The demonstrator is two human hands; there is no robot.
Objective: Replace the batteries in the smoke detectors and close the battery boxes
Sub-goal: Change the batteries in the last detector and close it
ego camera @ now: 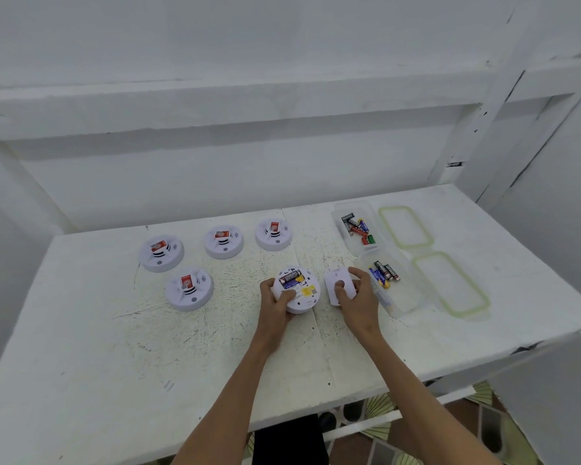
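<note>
So, table: white and scratched, and both arms reach over its front edge.
Left hand: its fingers are curled round the side of a smoke detector and its thumb lies on top, so it grips it.
Smoke detector in the left hand: round, white, turned bottom up and resting on the table, with its battery box uncovered.
Batteries: they sit inside that battery box, just past the left thumb.
Right hand: it pinches a small white battery cover, with the thumb pressed on the cover's face.
Battery cover: held just to the right of the smoke detector, close to it but not on it.
Near box: clear plastic, no lid on it, just beside the right hand on its outer side.
Loose batteries: a few lie in the near box.
Near lid: clear with a green rim, flat on the table past the near box, away from the right hand.
Other detectors: one sits to the left of the left hand, and three more sit in a row farther back, each with a red tag on top.
Far box: also clear and with no lid, beyond the right hand, with more batteries in it.
Far lid: green rim, lying to the right of the far box.
</note>
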